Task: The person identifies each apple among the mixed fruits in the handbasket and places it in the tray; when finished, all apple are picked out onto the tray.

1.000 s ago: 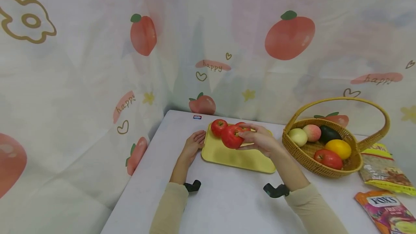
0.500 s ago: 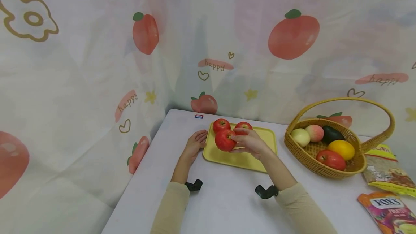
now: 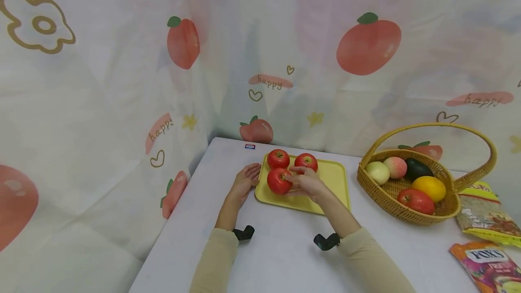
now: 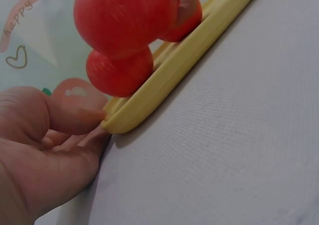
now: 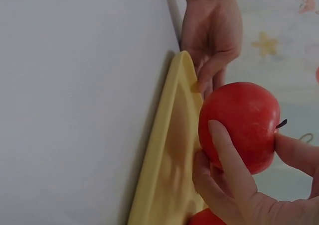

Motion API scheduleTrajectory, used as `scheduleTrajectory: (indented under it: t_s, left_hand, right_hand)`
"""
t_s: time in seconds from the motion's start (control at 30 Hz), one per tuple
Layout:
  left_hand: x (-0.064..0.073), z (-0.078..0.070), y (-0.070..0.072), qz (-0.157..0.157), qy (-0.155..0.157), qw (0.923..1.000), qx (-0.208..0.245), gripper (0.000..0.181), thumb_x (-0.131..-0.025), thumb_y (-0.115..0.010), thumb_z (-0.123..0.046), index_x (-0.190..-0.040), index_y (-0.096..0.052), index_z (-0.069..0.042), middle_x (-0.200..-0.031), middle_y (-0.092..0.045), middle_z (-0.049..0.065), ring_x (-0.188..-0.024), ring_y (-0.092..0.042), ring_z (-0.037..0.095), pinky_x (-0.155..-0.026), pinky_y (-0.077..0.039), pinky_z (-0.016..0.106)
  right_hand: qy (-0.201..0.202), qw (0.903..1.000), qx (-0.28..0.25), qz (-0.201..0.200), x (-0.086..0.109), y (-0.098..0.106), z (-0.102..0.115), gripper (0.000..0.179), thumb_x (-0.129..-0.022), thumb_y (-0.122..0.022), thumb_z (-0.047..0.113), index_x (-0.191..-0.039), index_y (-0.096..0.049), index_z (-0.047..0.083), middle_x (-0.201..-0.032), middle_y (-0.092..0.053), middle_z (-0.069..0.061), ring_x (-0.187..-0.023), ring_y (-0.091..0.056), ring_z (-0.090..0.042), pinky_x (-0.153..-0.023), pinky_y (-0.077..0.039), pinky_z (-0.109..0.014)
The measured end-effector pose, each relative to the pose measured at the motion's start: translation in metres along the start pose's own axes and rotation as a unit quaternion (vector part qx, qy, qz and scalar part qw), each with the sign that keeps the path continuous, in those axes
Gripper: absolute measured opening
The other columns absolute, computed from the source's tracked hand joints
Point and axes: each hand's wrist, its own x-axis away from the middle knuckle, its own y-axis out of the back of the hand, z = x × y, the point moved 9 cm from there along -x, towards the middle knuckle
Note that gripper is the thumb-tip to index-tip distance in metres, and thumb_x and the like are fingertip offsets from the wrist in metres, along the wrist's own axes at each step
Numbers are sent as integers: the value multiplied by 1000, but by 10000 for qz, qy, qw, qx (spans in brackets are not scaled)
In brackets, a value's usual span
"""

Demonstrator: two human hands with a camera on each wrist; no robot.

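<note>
In the head view, my right hand (image 3: 310,184) grips a red apple (image 3: 278,181) over the left part of a yellow tray (image 3: 331,177). The right wrist view shows the thumb by the stem of the apple (image 5: 241,120) and fingers curled round its side. Two more red apples stand on the tray: one at its back left corner (image 3: 278,158), the other to the right of it (image 3: 306,160). At the tray's left edge is my left hand (image 3: 245,180). Its thumb pinches the tray rim (image 4: 164,90) against the fingers in the left wrist view.
A wicker basket (image 3: 374,196) at right holds a red apple (image 3: 417,200), a yellow fruit (image 3: 429,188), a dark green fruit (image 3: 417,169), a peach (image 3: 395,167) and a pale green fruit (image 3: 377,172). Two snack bags (image 3: 482,211) (image 3: 488,263) lie beyond it. A printed curtain (image 3: 305,58) backs the table.
My right hand has carried the apple left and down toward the tray's left part, uncovering the apple behind it. My left hand stays at the tray's edge.
</note>
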Motion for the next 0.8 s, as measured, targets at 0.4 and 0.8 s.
scheduleTrajectory:
  t_s: [0.4, 0.8]
  left_hand:
    - [1, 0, -1, -16, -39, 10000, -20, 69, -90, -48, 27, -154, -42, 4, -159, -44, 24, -150, -41, 34, -122, -36, 41]
    - [-4, 4, 2, -133, 7, 9999, -8, 69, -89, -48, 28, -153, -44, 3, -157, -47, 23, -148, -43, 33, -122, -37, 40]
  right_hand:
    - [-34, 9991, 276, -328, -10, 0, -16, 68, -100, -68, 9, -154, -32, -9, -142, -50, -27, -95, -71, -29, -93, -58, -58]
    - [115, 9882, 1322, -766, 4, 11, -6, 67, -101, -69, 28, -151, -42, -8, -134, -62, -26, -111, -69, -40, -94, -61, -52]
